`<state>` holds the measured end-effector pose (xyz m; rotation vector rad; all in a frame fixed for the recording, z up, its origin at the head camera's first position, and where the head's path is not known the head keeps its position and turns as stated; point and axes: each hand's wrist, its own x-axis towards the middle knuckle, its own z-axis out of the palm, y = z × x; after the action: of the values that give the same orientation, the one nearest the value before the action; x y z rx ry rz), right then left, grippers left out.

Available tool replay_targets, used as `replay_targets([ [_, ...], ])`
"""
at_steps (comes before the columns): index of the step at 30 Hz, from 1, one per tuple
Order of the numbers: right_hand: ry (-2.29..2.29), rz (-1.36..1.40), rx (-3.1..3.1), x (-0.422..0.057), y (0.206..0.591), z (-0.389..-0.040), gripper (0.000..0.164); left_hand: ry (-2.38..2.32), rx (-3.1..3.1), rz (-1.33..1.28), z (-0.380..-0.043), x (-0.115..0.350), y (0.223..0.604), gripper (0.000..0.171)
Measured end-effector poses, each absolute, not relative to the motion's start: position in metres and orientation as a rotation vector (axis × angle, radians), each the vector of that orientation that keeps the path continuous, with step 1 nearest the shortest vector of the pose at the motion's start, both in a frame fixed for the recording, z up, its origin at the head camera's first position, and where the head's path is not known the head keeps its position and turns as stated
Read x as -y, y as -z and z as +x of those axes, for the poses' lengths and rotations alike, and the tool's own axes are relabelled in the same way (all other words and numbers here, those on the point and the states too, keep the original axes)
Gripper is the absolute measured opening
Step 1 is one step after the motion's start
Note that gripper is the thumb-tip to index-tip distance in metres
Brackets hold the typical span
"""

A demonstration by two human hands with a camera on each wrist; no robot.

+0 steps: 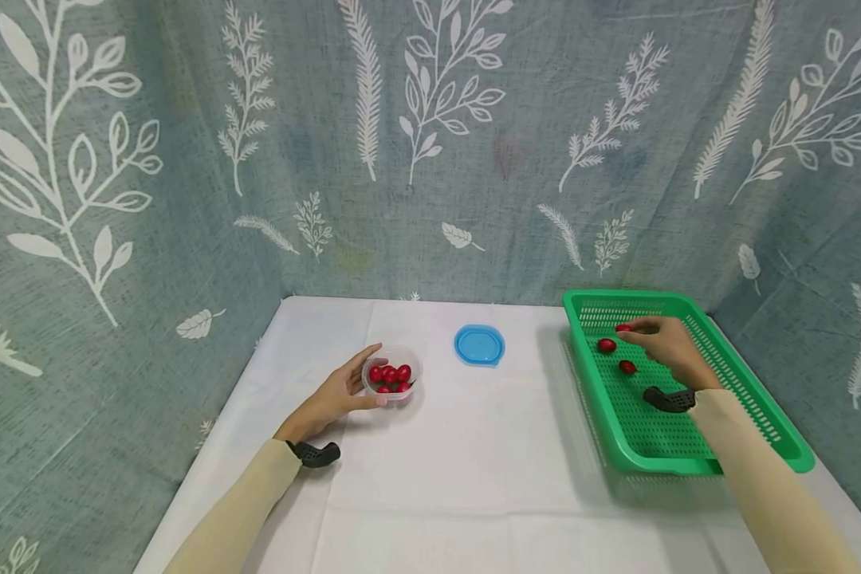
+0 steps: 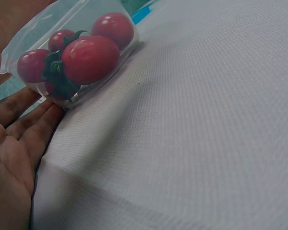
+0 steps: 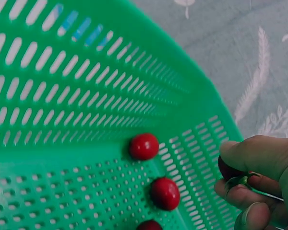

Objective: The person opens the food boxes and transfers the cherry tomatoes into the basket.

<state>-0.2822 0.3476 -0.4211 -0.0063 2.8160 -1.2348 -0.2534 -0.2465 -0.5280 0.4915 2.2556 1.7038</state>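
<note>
On the left of the white-covered table, my left hand holds a small clear plastic tub, fingers at its far side and thumb at its near side. Several red cherry tomatoes lie inside it, some with green stems. My right hand is over the far part of a green basket. Between thumb and fingertips it pinches a cherry tomato with a green stem, raised above the basket floor. Below lie more loose tomatoes, one near the basket's corner and another beside it.
A round blue lid lies flat on the white tablecloth between tub and basket. The basket's raised, slotted walls surround the right hand's area. Grey-green leaf-patterned curtains hang behind the table and along both sides.
</note>
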Motion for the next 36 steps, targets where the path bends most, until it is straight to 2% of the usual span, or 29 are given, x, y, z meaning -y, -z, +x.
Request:
replay_targets([
  [14, 1.142, 0.0, -2.834, -0.361, 0.431, -0.28, 0.049, -1.714, -2.248, 0.475, -0.254, 0.246, 0.527, 0.107],
  [22, 1.054, 0.03, -2.889, -0.36, 0.432, -0.277, 0.052, -1.722, -2.234, 0.465, -0.252, 0.247, 0.53, 0.105],
  [36, 1.051, -0.063, -2.957, -0.329, 0.412, -0.274, 0.05, -1.716, -2.236, 0.46, -0.253, 0.246, 0.528, 0.104],
])
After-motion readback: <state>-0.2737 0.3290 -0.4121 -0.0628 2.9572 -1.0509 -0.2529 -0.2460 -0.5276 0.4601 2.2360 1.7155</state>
